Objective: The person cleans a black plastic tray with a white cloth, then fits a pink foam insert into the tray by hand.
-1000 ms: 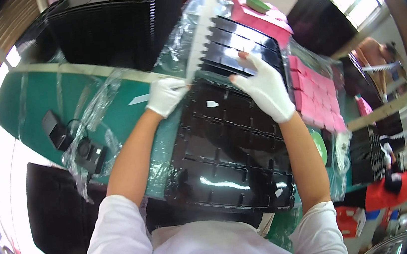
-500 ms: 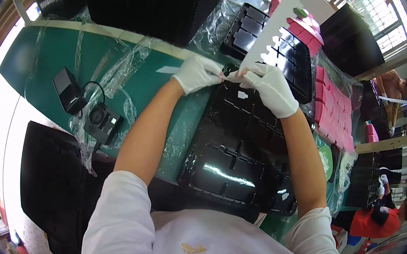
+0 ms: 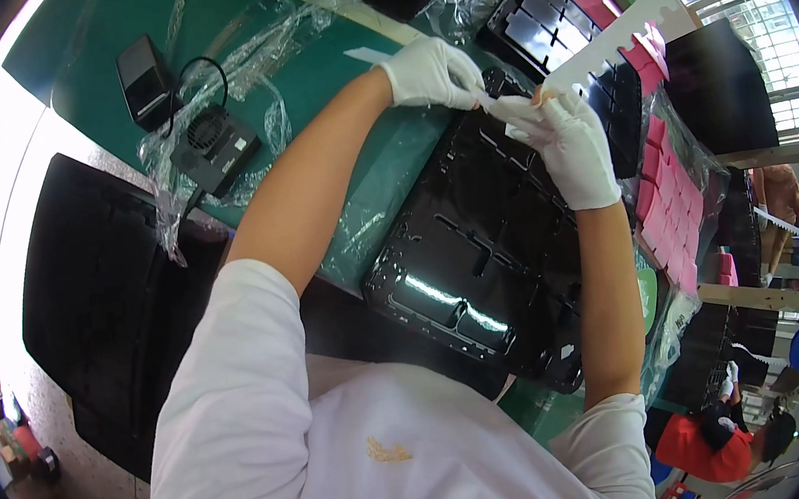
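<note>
Both my hands wear white gloves, and some fingertips show bare. They meet over the far end of a glossy black moulded tray (image 3: pixel 449 254) with raised ribs. My left hand (image 3: pixel 434 73) pinches a small white piece (image 3: pixel 485 99) like a scrap of film or paper. Close beside it, the fingers of my right hand (image 3: pixel 570 141) are drawn together, pointing at that piece. What lies between the right fingertips is too small to make out. Below my right hand, the tray is partly hidden by my forearm.
Clear plastic film (image 3: pixel 230 62) lies across the green table (image 3: pixel 84 73). A black box (image 3: pixel 144 81) and a small fan-vented device (image 3: pixel 216 150) stand on the left. Pink foam blocks (image 3: pixel 667 219), another black tray (image 3: pixel 536 22) and a white notched board (image 3: pixel 631 31) are on the right. Other people work farther right.
The view has shifted, so the table and tray sit differently in it. My right fingers have drawn slightly back from the left ones and changed their hold. The left hand keeps pinching.
</note>
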### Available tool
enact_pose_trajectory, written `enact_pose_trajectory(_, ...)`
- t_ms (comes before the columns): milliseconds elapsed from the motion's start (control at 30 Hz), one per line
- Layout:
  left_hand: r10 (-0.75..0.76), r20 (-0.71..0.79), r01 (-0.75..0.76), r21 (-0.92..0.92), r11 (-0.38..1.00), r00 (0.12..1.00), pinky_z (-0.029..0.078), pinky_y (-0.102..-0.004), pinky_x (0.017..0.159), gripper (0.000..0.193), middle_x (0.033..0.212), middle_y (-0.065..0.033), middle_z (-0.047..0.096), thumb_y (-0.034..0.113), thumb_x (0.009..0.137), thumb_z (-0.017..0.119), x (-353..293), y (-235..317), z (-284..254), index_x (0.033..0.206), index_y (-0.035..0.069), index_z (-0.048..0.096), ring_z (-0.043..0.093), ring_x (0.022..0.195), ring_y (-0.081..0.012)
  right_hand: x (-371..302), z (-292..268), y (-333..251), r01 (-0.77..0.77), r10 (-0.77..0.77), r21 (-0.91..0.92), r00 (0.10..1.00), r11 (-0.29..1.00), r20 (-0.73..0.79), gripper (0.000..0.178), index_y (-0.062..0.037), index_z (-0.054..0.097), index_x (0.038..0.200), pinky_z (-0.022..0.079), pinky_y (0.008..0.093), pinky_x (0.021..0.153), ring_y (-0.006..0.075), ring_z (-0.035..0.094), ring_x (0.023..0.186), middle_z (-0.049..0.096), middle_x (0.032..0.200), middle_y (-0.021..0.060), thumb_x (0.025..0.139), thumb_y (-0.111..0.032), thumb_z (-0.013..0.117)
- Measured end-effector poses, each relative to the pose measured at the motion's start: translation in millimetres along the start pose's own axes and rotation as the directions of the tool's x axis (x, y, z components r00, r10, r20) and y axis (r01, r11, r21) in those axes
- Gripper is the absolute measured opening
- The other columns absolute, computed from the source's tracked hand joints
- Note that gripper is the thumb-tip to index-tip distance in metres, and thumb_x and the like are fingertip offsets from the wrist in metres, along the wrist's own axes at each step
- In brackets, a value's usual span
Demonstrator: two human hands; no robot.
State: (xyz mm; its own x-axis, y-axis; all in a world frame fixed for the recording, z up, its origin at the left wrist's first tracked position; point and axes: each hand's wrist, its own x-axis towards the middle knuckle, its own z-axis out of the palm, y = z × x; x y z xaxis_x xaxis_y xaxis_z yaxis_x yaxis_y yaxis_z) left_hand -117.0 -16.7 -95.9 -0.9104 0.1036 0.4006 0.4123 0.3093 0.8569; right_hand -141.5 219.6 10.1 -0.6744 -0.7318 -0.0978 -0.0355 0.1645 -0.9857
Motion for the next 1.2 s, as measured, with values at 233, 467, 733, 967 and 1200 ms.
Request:
enact_pose_trajectory(233,0.177,0.209,-0.064,-0.457,0.887,0.962,0.042,-0.0331,0.109,0.073,0.126,-0.011,0.069,0.035,0.079,0.077,-16.4,11.2,-28.5,0.142,0.006,0.057,0.064,0.116,-0.0216,-44.4,20.9,-9.7,0.157,-0.181,-0.298,0.982,0.942,-0.054,0.024,0.0026,0.054,0.114,0.051,0.0332,0.094,0.0244,0.069,0.108,0.07,0.117,0.024,0.109,-0.019,0.045)
enact_pose_trajectory(467,0.217,0.196,0.117,-0.936,0.331,0.956,0.036,-0.055,0.115,0.061,0.144,-0.0255,0.051,0.033,0.102,0.053,-3.4,-8.3,-46.4,0.148,-0.003,0.039,0.051,0.131,-0.0399,-100.9,54.9,-1.3,0.324,-0.368,-0.605,0.928,0.727,0.055,0.01,-0.0032,0.063,0.099,0.053,0.0286,0.077,0.0157,0.069,0.083,0.075,0.109,0.0117,0.099,-0.003,0.053)
enact_pose_trajectory(733,0.028,0.188,0.169,-0.93,0.327,0.982,0.044,-0.0504,0.109,0.047,0.131,-0.0266,0.061,0.026,0.104,0.05,4.8,-21.3,-37.9,0.138,-0.007,0.05,0.059,0.122,-0.0399,-130.0,77.1,40.1,0.516,-0.265,-0.739,0.857,0.433,0.442,0.014,-0.0062,0.062,0.087,0.052,0.0356,0.067,0.0296,0.068,0.083,0.066,0.092,0.0082,0.076,0.002,0.061)
enact_pose_trajectory(967,-0.113,0.209,0.237,-0.894,0.381,0.971,0.043,-0.0492,0.11,0.046,0.129,-0.0264,0.062,0.026,0.103,0.051,5.4,-13.5,-39.8,0.135,-0.008,0.052,0.059,0.122,-0.0409,-146.8,83.1,39.1,0.581,-0.204,-0.797,0.811,0.166,0.549,0.02,-0.0124,0.067,0.097,0.045,0.0441,0.101,0.0215,0.066,0.109,0.072,0.108,0.003,0.078,-0.015,0.064)
enact_pose_trajectory(1200,0.03,0.189,0.156,-0.88,0.448,0.982,0.04,-0.0493,0.114,0.049,0.133,-0.0263,0.06,0.029,0.102,0.053,-0.9,-32.3,-38.0,0.135,-0.008,0.052,0.056,0.127,-0.0409,-153.2,81.4,34.6,0.556,-0.197,-0.817,0.827,0.152,0.526,0.015,-0.0104,0.063,0.097,0.044,0.0467,0.106,0.0223,0.066,0.114,0.074,0.109,0.0046,0.082,-0.012,0.06)
